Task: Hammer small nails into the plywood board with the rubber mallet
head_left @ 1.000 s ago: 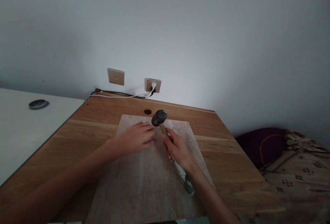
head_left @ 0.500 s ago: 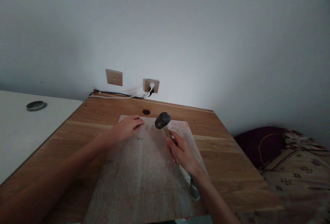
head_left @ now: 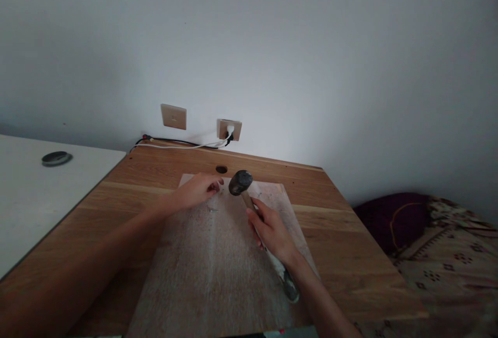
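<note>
My right hand [head_left: 273, 227] is wrapped round the handle of a rubber mallet [head_left: 240, 183]. Its black head is raised over the far part of a pale wooden board [head_left: 202, 265], and the scuffed grip end points back toward me. Just left of the mallet head, my left hand [head_left: 200, 190] is at the board's far edge with fingers curled together. Whatever those fingertips may pinch is too small to make out. Close below them on the board lies a small thin metallic piece [head_left: 212, 210], perhaps a nail.
The board lies on a wooden desk [head_left: 342, 244] with a round cable hole [head_left: 221, 169]. Cables [head_left: 182, 145] run along the wall to a socket [head_left: 229, 129]. A white table [head_left: 39, 203] at left bears a dark round disc [head_left: 56, 159]. Patterned bedding [head_left: 447, 260] is at right.
My left hand has shifted slightly right along the board's far edge. The mallet head has moved a little left, closer to it, still in my right hand.
</note>
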`<act>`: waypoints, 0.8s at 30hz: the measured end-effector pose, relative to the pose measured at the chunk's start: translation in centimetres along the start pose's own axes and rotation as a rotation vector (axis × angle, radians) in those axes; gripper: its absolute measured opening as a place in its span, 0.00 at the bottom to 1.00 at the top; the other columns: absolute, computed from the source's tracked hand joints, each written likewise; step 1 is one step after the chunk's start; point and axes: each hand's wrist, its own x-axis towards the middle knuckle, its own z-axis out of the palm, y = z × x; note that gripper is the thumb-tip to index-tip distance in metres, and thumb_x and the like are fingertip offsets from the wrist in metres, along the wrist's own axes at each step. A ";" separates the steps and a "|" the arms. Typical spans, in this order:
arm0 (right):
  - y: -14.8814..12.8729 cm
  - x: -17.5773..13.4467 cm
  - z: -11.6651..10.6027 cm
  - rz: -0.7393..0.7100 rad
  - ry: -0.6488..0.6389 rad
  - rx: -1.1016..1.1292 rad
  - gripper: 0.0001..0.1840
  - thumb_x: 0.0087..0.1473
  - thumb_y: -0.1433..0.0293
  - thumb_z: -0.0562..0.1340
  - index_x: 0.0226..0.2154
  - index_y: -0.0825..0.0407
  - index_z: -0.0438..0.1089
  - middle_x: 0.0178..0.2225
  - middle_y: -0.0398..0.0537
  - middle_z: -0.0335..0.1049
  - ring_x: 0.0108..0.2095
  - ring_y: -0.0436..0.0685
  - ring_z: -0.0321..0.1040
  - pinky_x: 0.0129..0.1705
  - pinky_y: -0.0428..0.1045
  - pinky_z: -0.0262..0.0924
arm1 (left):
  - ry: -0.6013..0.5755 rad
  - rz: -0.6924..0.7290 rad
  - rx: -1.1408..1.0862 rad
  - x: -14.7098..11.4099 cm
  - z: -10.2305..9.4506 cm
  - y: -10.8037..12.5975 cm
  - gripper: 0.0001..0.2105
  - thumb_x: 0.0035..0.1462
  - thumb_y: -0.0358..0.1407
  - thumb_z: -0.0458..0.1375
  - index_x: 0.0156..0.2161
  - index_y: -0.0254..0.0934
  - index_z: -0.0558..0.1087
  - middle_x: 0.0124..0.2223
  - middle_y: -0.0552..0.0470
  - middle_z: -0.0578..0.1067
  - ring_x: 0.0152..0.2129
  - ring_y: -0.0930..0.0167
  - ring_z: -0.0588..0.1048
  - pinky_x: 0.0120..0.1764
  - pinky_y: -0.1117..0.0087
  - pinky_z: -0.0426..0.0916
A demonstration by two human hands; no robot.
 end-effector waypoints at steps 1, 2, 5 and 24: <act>0.0 0.1 0.1 -0.005 -0.004 -0.001 0.22 0.67 0.57 0.56 0.56 0.52 0.66 0.22 0.34 0.60 0.13 0.47 0.57 0.12 0.43 0.53 | 0.012 -0.008 -0.042 0.0 0.1 -0.1 0.09 0.57 0.27 0.58 0.41 0.38 0.77 0.36 0.51 0.81 0.34 0.67 0.80 0.40 0.69 0.71; -0.1 0.2 0.2 -0.011 -0.011 -0.003 0.22 0.67 0.57 0.56 0.56 0.52 0.67 0.22 0.34 0.60 0.13 0.47 0.57 0.13 0.43 0.53 | 0.029 -0.016 -0.078 -0.1 0.2 -0.2 0.09 0.56 0.27 0.58 0.41 0.38 0.77 0.36 0.51 0.81 0.33 0.68 0.80 0.39 0.70 0.71; -0.2 0.6 0.6 -0.022 -0.039 -0.021 0.22 0.67 0.57 0.56 0.56 0.52 0.66 0.21 0.33 0.60 0.13 0.47 0.57 0.12 0.42 0.53 | 0.097 -0.029 -0.125 -0.4 0.7 -0.6 0.10 0.54 0.27 0.59 0.42 0.36 0.76 0.39 0.49 0.80 0.32 0.69 0.79 0.37 0.70 0.72; -1.2 2.2 2.3 -0.068 -0.114 -0.141 0.15 0.67 0.59 0.56 0.50 0.49 0.68 0.22 0.37 0.64 0.14 0.49 0.60 0.14 0.43 0.54 | 0.105 -0.067 0.115 -2.4 -0.7 0.3 0.14 0.50 0.32 0.64 0.44 0.35 0.73 0.46 0.44 0.75 0.41 0.61 0.76 0.44 0.64 0.71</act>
